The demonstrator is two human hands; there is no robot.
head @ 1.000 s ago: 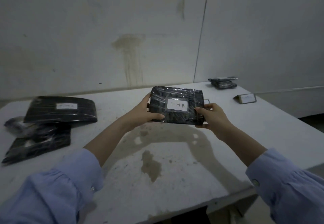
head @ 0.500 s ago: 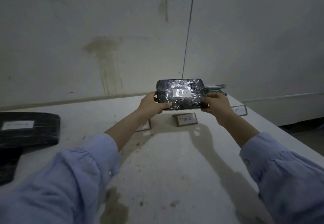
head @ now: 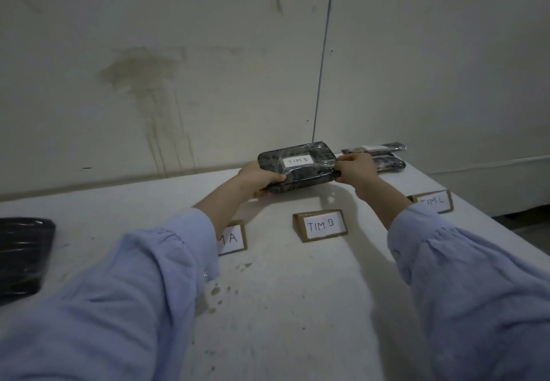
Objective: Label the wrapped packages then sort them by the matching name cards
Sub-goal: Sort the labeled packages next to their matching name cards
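**q:** where's the wrapped package right now, and which way does it lie?

**a:** it's toward the back of the white table, past the tim b name card and close to the wall. the long axis runs left to right, roughly along the wall, with the left end sitting a bit nearer and lower than the right. the top face is tipped toward the camera, so its white label reads "tim b" the right way up from the person's side. can't tell if the underside is actually touching the table, there's only a shadow under it.

**q:** and the hands?

**a:** one on each short end. the left hand has its thumb over the top and the rest of the fingers curled underneath. the right hand is wrapped round the right end, knuckles up. both are gripping it.

**q:** anything else nearby?

**a:** a card ending in "a" half hidden by the left sleeve, a third card off to the right, stacked packages just behind the right hand, and a dark package at the far left edge.
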